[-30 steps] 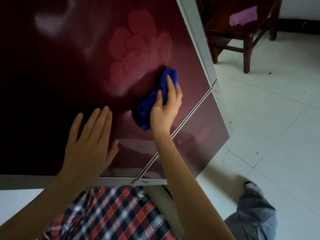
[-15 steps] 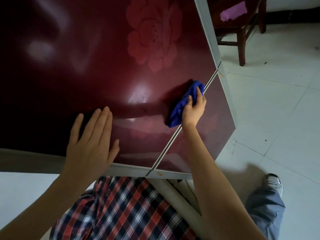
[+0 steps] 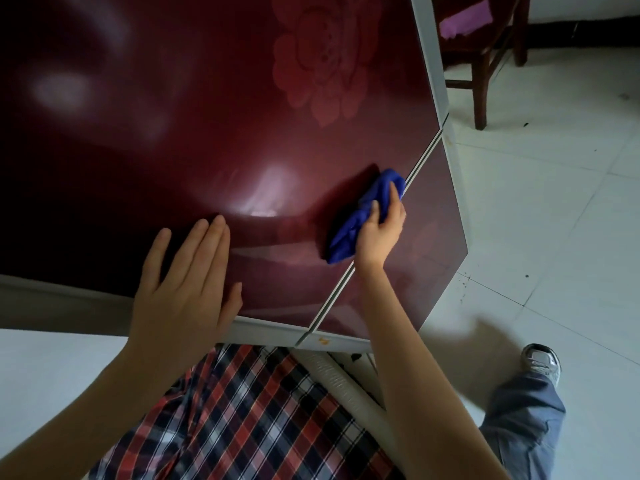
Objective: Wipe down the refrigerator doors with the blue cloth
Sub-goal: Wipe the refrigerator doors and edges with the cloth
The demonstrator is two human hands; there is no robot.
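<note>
The glossy dark red upper refrigerator door (image 3: 214, 126) with a pale flower print fills the upper left. A thin white seam separates it from the lower door (image 3: 415, 265). My right hand (image 3: 379, 233) grips a bunched blue cloth (image 3: 360, 216) and presses it against the upper door just beside the seam. My left hand (image 3: 187, 282) lies flat with straight fingers on the upper door near its grey side edge.
A wooden chair (image 3: 481, 57) with a purple cloth (image 3: 465, 17) on its seat stands at the top right. White floor tiles (image 3: 554, 209) spread to the right. My plaid shirt and right shoe (image 3: 542, 362) show below.
My right hand slid the blue cloth from below the flower print down to the seam between the doors, then eased slightly back along it. My left hand stayed flat in place.
</note>
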